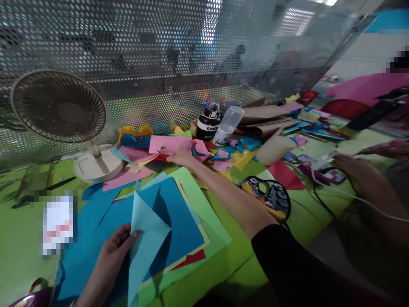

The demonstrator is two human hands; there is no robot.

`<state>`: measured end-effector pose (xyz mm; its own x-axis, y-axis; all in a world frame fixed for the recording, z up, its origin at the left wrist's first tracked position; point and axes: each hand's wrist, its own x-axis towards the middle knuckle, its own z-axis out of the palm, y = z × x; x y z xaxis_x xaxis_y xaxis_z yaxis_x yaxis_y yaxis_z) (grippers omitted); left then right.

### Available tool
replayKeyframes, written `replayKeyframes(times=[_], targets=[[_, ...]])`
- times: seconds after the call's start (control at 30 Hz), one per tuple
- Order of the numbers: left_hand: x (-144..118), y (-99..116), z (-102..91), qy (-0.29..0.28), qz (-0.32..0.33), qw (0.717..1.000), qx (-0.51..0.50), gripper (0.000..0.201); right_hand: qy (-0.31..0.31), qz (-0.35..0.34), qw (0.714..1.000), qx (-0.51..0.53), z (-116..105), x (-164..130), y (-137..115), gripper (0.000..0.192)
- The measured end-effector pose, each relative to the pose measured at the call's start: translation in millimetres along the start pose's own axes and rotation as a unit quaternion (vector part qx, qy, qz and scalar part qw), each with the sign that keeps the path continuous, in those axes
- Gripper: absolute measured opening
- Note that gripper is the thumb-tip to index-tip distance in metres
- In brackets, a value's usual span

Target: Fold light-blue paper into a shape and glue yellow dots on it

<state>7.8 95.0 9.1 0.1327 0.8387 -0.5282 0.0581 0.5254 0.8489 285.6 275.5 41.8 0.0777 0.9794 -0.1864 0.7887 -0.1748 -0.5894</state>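
Observation:
My left hand (119,245) pinches a light blue sheet of paper (145,241) between thumb and fingers. The sheet is folded or bent and stands up over a stack of coloured paper, with a darker blue sheet (179,217) on top and a light green sheet (215,236) beneath. Stretched forward, my right hand (182,156) is at the heap of paper pieces by the perforated screen, against a pink piece of paper (164,145). Its fingers are blurred and partly hidden, so their grip does not show.
A desk fan (99,164) stands at the left. Behind the scraps are a black bottle (208,123) and a clear bottle (228,125). Scissors (47,187) lie left; a yellow-handled tool (268,207) lies right. Another person's hand (354,168) is beside a white cable (351,194).

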Motion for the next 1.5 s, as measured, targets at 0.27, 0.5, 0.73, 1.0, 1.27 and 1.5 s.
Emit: replayKeyframes(times=[0.27,0.5,0.73,1.0,1.27,1.5], targets=[[0,-2,-1.3,-0.010,0.010,1.000,-0.005,0.049,-0.020,0.000,0.988,0.150,-33,-43,17,0.022],[3,-7,-1.5,0.003,0.052,0.999,-0.009,0.045,-0.202,-0.004,0.964,0.173,8,-122,83,0.022],[0,-6,0.6,0.016,0.041,0.999,-0.030,0.059,-0.071,-0.037,0.980,-0.181,31,-153,60,0.030],[-3,-5,-5.3,-0.004,0.034,0.993,-0.110,0.063,-0.108,-0.047,0.958,-0.260,30,-147,49,0.019],[-4,-1,-7.0,0.016,0.002,0.993,-0.114,0.048,-0.217,-0.034,0.975,0.021,12,-149,64,0.021],[-5,1,-9.3,0.044,-0.014,0.993,-0.111,0.044,-0.381,0.004,0.879,0.287,30,-152,86,0.037]])
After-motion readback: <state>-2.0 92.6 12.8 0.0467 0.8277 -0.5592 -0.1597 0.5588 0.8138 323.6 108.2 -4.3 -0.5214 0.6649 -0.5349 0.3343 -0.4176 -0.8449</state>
